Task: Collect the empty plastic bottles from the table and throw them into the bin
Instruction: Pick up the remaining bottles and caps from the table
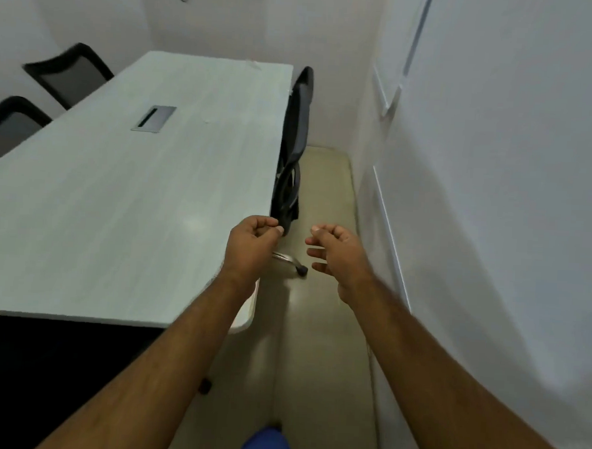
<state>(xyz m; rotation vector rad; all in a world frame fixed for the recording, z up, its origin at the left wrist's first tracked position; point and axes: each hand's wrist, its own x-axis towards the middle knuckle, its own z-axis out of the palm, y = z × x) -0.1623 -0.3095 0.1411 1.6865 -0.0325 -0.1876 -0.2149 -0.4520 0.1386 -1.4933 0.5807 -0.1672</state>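
A long pale grey table fills the left half of the view. No plastic bottle and no bin show in this frame. My left hand hovers over the table's right edge, fingers curled loosely with the thumb near the forefinger, holding nothing. My right hand is stretched out over the floor to the right of the table, fingers apart and slightly bent, also with nothing in it.
A black office chair is pushed against the table's right side, its wheeled leg just beyond my hands. Two more black chairs stand at the far left. A narrow floor strip runs between table and white wall. A cable box sits mid-table.
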